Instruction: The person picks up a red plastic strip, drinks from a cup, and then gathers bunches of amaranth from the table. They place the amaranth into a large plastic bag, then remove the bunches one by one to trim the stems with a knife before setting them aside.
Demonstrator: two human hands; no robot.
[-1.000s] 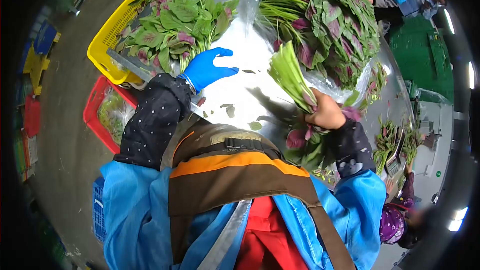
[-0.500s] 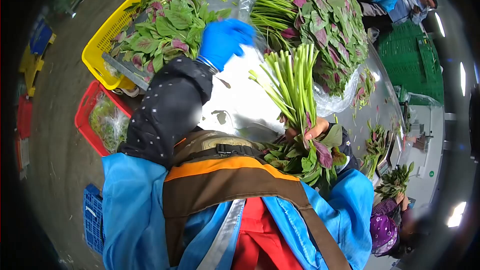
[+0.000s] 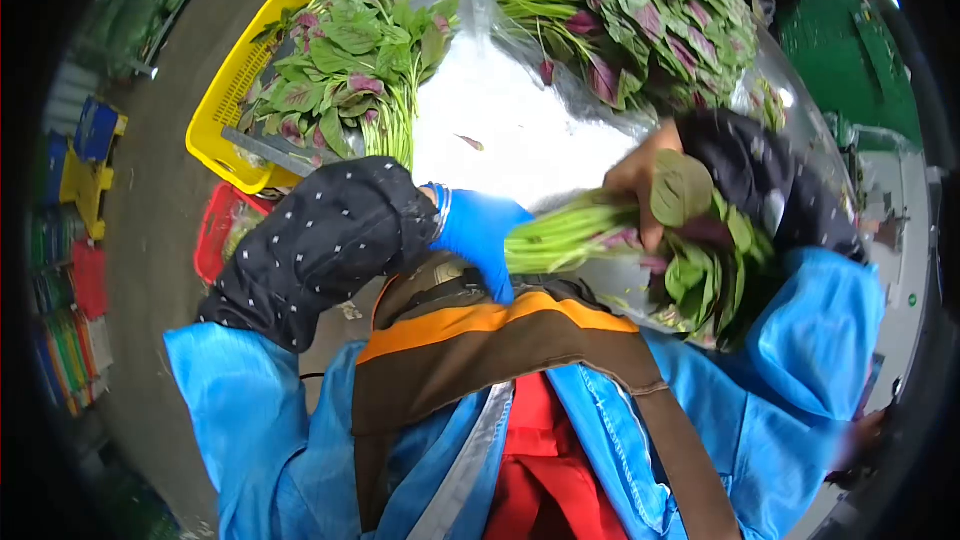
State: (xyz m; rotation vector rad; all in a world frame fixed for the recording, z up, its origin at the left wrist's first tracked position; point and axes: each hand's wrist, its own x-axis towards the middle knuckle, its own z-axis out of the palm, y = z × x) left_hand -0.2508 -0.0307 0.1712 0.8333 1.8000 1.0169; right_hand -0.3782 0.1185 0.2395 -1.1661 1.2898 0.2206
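My bare right hand (image 3: 640,180) is wrapped around a bunch of amaranth (image 3: 560,235), close in front of my apron. The bunch lies sideways, its green stems pointing left and its green and purple leaves to the right. At the cut stem ends is my left hand (image 3: 485,240) in a blue glove, its palm against them and its fingers stretched downward, not wrapped round the stems. Beyond both hands a big heap of amaranth (image 3: 650,20) rests on clear plastic. More amaranth (image 3: 350,70) is piled at the left, stems toward me.
A yellow basket (image 3: 215,130) stands at the left under the leafy pile, with a red basket (image 3: 215,230) below it. Loose stem pieces lie at the table's back. Green crates (image 3: 850,60) stand at the far right.
The bunch has tipped from upright to sideways in my right hand. My left hand has come down from the left pile to the stem ends. The camera view has shifted slightly.
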